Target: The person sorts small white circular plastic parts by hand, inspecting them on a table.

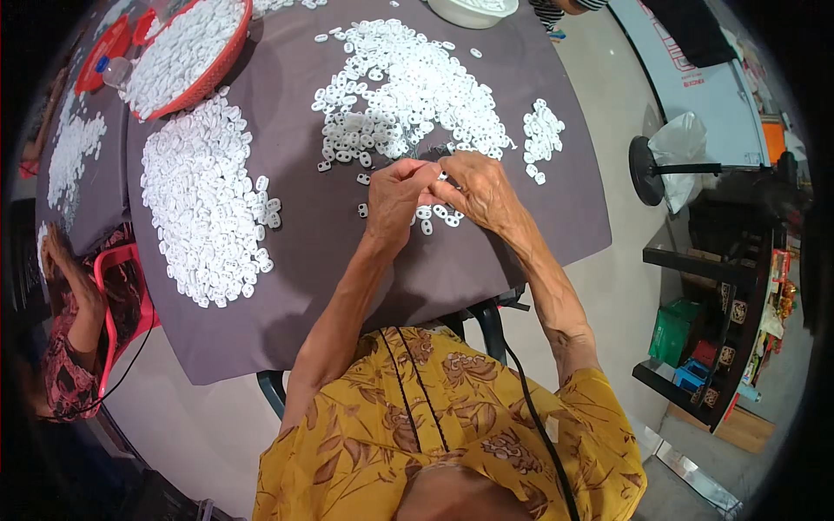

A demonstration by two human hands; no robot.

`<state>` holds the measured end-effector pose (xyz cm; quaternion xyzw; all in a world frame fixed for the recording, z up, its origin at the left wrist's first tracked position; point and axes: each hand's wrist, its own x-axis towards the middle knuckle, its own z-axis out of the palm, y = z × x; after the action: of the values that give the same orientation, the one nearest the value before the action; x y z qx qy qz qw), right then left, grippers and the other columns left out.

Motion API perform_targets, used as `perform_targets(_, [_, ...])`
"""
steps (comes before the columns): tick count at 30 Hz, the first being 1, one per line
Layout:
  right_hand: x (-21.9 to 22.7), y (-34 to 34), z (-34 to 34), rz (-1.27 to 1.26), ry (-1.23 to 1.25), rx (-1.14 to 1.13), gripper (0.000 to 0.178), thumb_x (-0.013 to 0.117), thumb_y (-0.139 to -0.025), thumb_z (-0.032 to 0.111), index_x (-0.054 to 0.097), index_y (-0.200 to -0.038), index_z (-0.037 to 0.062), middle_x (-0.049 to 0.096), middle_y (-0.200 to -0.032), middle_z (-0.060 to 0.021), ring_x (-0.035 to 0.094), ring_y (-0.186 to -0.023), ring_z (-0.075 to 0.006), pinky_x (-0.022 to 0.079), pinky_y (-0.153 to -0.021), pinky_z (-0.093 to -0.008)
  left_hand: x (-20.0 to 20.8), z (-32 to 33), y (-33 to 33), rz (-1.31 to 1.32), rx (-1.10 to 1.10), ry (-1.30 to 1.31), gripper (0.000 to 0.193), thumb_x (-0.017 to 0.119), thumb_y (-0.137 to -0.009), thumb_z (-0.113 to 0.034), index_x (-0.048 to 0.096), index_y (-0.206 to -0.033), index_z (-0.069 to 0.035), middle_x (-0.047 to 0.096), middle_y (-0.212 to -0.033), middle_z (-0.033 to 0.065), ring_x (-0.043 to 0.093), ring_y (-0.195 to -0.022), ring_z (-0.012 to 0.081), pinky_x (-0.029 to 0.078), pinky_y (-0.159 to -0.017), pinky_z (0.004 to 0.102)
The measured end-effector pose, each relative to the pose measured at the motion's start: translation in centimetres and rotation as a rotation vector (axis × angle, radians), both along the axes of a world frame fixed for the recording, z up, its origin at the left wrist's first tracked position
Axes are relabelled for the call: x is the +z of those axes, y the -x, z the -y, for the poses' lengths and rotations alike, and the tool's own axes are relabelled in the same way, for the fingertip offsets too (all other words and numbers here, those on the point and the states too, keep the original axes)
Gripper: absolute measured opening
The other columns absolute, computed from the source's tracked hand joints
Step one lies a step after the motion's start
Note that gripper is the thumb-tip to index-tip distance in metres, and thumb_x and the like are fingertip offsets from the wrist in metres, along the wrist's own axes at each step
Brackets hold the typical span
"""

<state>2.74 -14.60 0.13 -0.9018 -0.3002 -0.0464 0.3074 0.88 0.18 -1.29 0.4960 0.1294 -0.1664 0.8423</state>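
Note:
Both hands meet over the grey-brown cloth of the table. My left hand (398, 200) is closed in a pinch, its fingertips hidden where they touch the other hand. A small white two-holed oval piece (443, 176) shows at the fingertips of my right hand (479, 189), which is closed around it. Just beneath the hands lie several loose white pieces (426, 227) of the same kind. Beyond them spreads a large heap of white pieces (417, 82), with thin dark strands (434, 139) at its near edge.
Another wide pile of white pieces (204, 200) covers the table's left side; a small cluster (543, 135) lies right. A heaped red basket (228, 74) and a white bowl (469, 12) stand at the back. A person's arm (82, 295) rests at the left table.

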Motion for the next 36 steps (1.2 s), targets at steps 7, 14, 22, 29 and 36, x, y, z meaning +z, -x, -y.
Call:
perform_targets(7, [-0.5,-0.4,0.5,0.04,-0.004,0.089,0.019,0.065,-0.071,0.014,0.055,-0.074,-0.0018,0.048,-0.058,-0.01,0.05,-0.054,-0.0263,0.04,-0.049,-0.0357,-0.3,-0.3,0.0,-0.011,-0.065,0.02,0.019,0.061,-0.08,-0.015,0.06,-0.082,0.004,0.061,-0.074,0.0075,0.06,-0.065,0.011,0.051,-0.061,0.0211])
perform_targets(14, [-1.2,-0.7,0.8,0.08,-0.037,0.132,0.02,0.065,-0.071,0.015,0.057,-0.077,-0.0025,0.05,-0.057,-0.01,0.051,-0.052,-0.0259,0.04,-0.049,-0.0351,-0.8,-0.2,0.2,0.005,-0.071,0.009,0.021,0.059,-0.081,-0.016,0.06,-0.084,0.005,0.061,-0.076,0.0085,0.06,-0.066,0.0117,0.052,-0.062,0.0222])
perform_targets(22, [-1.3,-1.0,0.9,0.075,-0.023,0.157,0.018,0.065,-0.072,0.015,0.058,-0.077,-0.0017,0.051,-0.057,-0.0103,0.052,-0.053,-0.0261,0.041,-0.049,-0.0355,-1.1,-0.1,0.0,-0.026,-0.061,0.031,0.021,0.059,-0.081,-0.015,0.06,-0.083,0.005,0.061,-0.076,0.0095,0.061,-0.067,0.0131,0.052,-0.063,0.0231])
perform_targets(29, [-0.5,-0.8,0.2,0.056,-0.05,0.091,0.022,0.068,-0.071,0.017,0.06,-0.081,-0.001,0.052,-0.06,-0.0103,0.052,-0.053,-0.0267,0.041,-0.05,-0.0352,-0.3,-0.5,-0.2,-0.039,-0.053,0.039,0.02,0.057,-0.082,-0.015,0.059,-0.085,0.005,0.061,-0.076,0.0097,0.061,-0.066,0.0135,0.052,-0.062,0.0229])
perform_targets(36, [-0.1,-0.9,1.7,-0.175,-0.142,-0.147,0.026,0.068,-0.071,0.018,0.062,-0.088,-0.0013,0.061,-0.071,-0.0136,0.058,-0.061,-0.025,0.046,-0.055,-0.0327,-0.6,-3.8,-0.5,0.04,0.081,0.018,0.02,0.058,-0.083,-0.015,0.06,-0.089,0.005,0.061,-0.074,0.0087,0.06,-0.064,0.0131,0.052,-0.059,0.0238])
